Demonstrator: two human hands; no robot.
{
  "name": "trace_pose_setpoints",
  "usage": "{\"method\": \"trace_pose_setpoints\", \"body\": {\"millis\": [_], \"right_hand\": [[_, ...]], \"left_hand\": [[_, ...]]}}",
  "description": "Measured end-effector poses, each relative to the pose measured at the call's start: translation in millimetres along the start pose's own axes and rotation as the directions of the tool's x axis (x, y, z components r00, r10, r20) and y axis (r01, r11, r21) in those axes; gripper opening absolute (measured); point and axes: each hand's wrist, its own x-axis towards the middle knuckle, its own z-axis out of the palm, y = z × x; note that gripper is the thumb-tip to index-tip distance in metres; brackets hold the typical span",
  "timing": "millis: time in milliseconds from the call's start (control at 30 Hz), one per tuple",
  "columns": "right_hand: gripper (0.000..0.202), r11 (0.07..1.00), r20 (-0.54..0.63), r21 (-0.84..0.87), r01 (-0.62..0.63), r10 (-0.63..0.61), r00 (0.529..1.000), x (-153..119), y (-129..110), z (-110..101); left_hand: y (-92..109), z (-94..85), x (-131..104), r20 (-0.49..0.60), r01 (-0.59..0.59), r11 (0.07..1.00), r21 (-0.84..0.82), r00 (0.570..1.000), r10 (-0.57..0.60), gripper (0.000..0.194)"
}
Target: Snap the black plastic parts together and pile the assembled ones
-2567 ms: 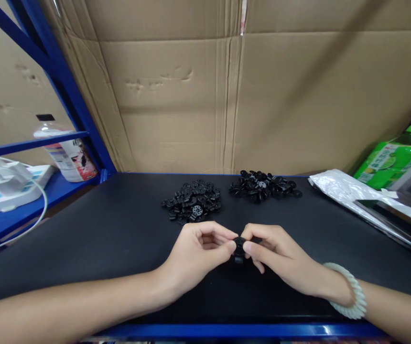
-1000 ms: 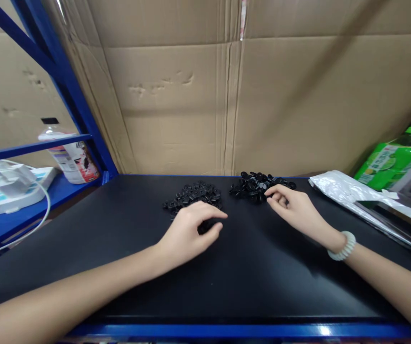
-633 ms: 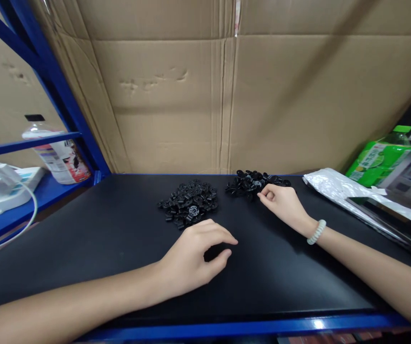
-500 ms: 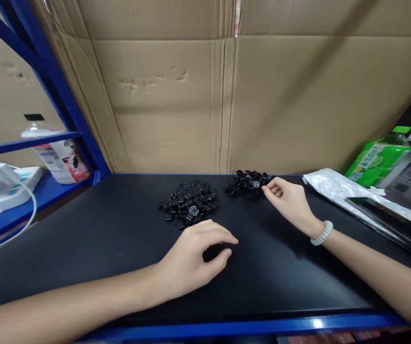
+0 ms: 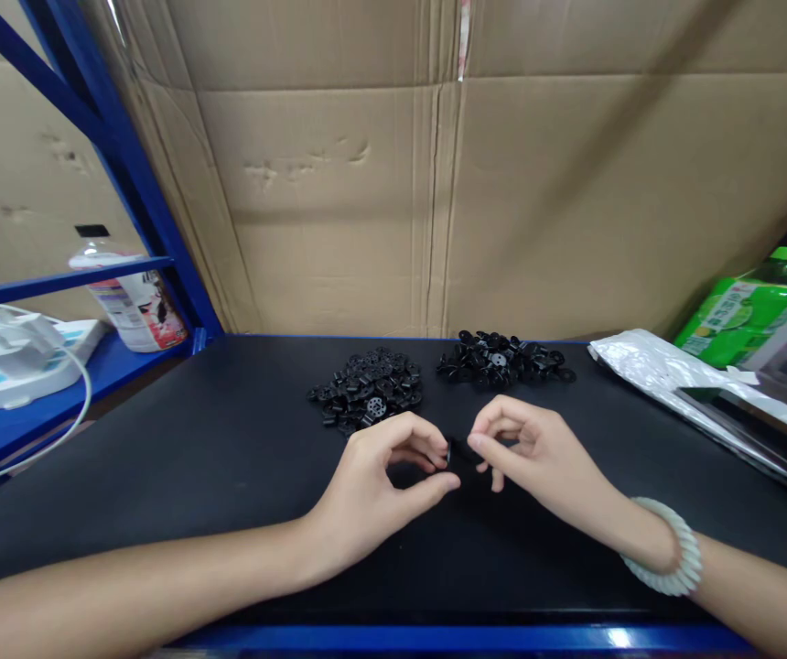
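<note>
My right hand (image 5: 534, 448) is closed in a pinch on a small black plastic part (image 5: 462, 449), held above the black table top. The part's left end reaches the fingertips of my left hand (image 5: 386, 485). My left fingers are curled, with a gap between them and the thumb; whether they grip the part cannot be made out. Behind my left hand lies a pile of black plastic parts (image 5: 372, 380), one showing a round face with holes. Beyond my right hand is a second pile of black round pieces (image 5: 500, 359).
A blue metal frame (image 5: 109, 128) rises at the left, with a white power strip (image 5: 29, 371) and a bottle (image 5: 136, 307) on its shelf. At the right are a silvery bag (image 5: 641, 357) and a green-labelled bottle (image 5: 737, 316). Cardboard (image 5: 339, 210) stands behind the table.
My right hand has come from the right pile towards me and to the left, bringing a small black part to my left hand. The left hand has stayed nearly in place.
</note>
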Motion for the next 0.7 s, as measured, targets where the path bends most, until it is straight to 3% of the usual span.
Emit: {"method": "trace_pose_setpoints", "body": {"millis": [167, 300, 400, 567, 700], "right_hand": [[0.021, 0.984, 0.149, 0.169, -0.064, 0.038, 0.988, -2.2, 0.2, 7.6], [0.018, 0.973, 0.105, 0.229, -0.012, -0.013, 0.994, -3.3, 0.4, 4.5], [0.018, 0.969, 0.041, 0.238, 0.070, -0.082, 0.996, -5.5, -0.1, 3.2], [0.019, 0.949, -0.033, -0.023, 0.315, -0.316, 0.948, -9.1, -0.1, 5.9], [0.031, 0.858, 0.030, -0.260, 0.443, -0.452, 0.892, -8.6, 1.6, 6.4]], "left_hand": [[-1.2, -1.2, 1.4, -0.064, 0.059, 0.998, -0.023, 0.996, -0.061, 0.004], [0.2, -2.1, 1.8, -0.093, 0.089, 0.995, -0.040, 0.991, -0.093, 0.006], [2.2, -1.5, 1.7, -0.117, 0.176, 0.976, -0.129, 0.975, -0.191, 0.014], [5.2, 1.3, 0.7, -0.076, 0.345, 0.872, -0.346, 0.917, -0.393, 0.026], [6.7, 5.0, -1.8, 0.097, 0.472, 0.791, -0.389, 0.875, -0.474, 0.030]]}}
